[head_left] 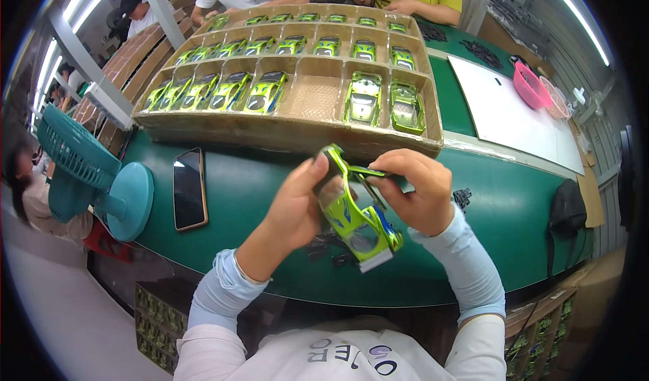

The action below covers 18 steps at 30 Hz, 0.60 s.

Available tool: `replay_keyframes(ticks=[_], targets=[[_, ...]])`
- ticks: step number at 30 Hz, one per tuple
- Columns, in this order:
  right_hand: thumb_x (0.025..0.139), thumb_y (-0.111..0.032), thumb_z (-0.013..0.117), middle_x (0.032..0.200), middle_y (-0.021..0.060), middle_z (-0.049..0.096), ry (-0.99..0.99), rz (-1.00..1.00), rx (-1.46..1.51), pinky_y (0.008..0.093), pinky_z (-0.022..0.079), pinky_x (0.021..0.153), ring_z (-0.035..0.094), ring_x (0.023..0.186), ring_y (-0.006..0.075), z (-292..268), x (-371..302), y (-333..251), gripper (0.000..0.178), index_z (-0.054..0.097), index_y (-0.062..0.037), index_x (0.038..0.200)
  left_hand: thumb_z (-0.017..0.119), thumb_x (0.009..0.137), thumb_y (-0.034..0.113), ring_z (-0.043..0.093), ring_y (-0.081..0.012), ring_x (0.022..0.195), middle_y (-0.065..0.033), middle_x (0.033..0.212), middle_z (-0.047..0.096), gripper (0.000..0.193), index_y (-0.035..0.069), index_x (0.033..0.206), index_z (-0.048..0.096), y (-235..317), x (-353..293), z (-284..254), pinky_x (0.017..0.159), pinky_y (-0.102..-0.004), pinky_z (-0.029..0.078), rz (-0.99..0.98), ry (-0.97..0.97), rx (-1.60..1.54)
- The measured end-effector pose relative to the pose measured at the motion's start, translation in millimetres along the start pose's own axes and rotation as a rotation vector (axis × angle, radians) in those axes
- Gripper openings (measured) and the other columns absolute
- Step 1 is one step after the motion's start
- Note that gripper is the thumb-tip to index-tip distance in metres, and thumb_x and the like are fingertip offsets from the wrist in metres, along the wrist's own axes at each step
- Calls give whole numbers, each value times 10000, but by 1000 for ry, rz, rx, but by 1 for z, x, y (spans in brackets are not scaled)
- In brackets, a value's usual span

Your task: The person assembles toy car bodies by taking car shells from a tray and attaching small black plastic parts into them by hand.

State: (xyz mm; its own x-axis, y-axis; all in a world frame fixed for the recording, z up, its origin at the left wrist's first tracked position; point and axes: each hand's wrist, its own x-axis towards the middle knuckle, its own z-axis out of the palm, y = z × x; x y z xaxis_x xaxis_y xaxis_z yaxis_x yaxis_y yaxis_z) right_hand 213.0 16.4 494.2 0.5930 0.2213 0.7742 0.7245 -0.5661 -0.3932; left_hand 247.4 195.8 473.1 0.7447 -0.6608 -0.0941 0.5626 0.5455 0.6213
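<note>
Shell (343, 217): strip work at the upper end

Position: tilted, raised over the near part of the table (527, 198). Left hand (292, 209): fingers clamped on the upper end of the shell. Right hand (422, 186): thumb and forefinger pinched on a dark strip (368, 172) at that end; whether the strip is separate or joined cannot be told.

Step in hand (judged): fitting or adjusting the strip. Next move (judged): requires a steady left grip and the strip aligned with the edge, without bending the shell.

Surroundings: black parts (462, 197) lie just beside the right hand. Phone (190, 188) and fan (128, 198) stand to the left. Beyond, a divided tray (291, 128) holds similar shells (363, 98).
</note>
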Motion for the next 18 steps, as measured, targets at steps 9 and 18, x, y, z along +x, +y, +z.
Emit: replay_keyframes(ticks=[9,18], targets=[[707,-92,628,708,100,566,-212,-67,-287,317,478,523,578,620,239,6,-1,3,196,565,7,864,574,851,205,578,-110,577,-54,705,578,226,31,922,448,1,-4,0,526,-218,480,266,83,275],[687,-21,584,695,94,567,-116,-40,-265,325,462,501,557,581,236,18,-7,5,160,559,6,843,578,825,98,594,-115,626,-85,757,598,208,12,946,433,2,-6,1,588,-229,487,313,62,438]])
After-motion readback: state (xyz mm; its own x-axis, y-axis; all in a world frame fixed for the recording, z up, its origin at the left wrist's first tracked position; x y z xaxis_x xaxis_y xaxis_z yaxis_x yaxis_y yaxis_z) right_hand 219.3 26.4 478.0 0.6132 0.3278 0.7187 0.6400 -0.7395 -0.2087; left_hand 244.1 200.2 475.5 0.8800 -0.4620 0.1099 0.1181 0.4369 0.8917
